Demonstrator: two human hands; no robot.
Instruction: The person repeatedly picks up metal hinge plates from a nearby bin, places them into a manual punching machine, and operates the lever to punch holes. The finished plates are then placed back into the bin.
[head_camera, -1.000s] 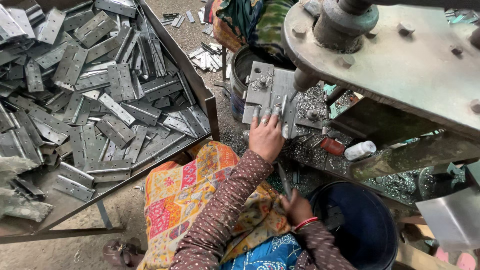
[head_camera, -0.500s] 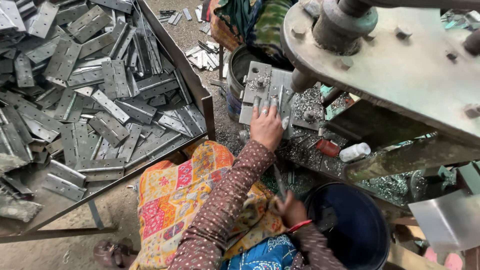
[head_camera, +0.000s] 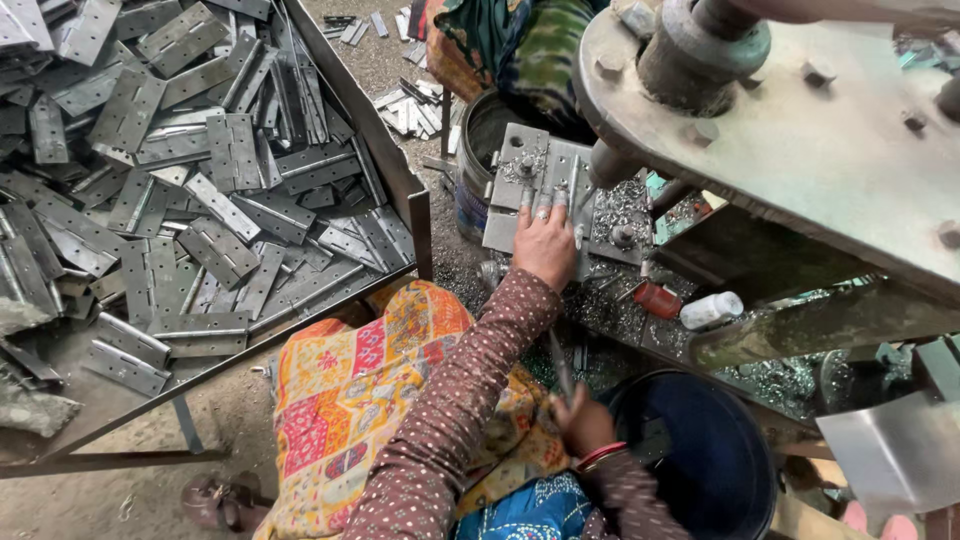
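Note:
My left hand (head_camera: 545, 243) reaches forward and rests flat on a grey metal plate (head_camera: 520, 180) lying on the bed of a press machine, with the fingers spread over a hinge piece under the punch (head_camera: 607, 163). My right hand (head_camera: 583, 420) is down by my lap, next to the dark blue bucket (head_camera: 700, 470), and is closed around a thin metal rod (head_camera: 560, 365) that points up toward the machine. Both arms wear brown dotted sleeves. A red bangle shows at the right wrist.
A big metal tray (head_camera: 410, 190) on the left holds several grey hinge plates (head_camera: 220, 170). The machine's heavy grey frame (head_camera: 800, 130) overhangs on the right. A red and a white small bottle (head_camera: 710, 310) lie on the shaving-strewn bed. Another person in green cloth (head_camera: 520, 50) sits beyond a drum.
My left hand has moved slightly farther onto the plate under the punch. The right hand has stayed low by the bucket with the rod.

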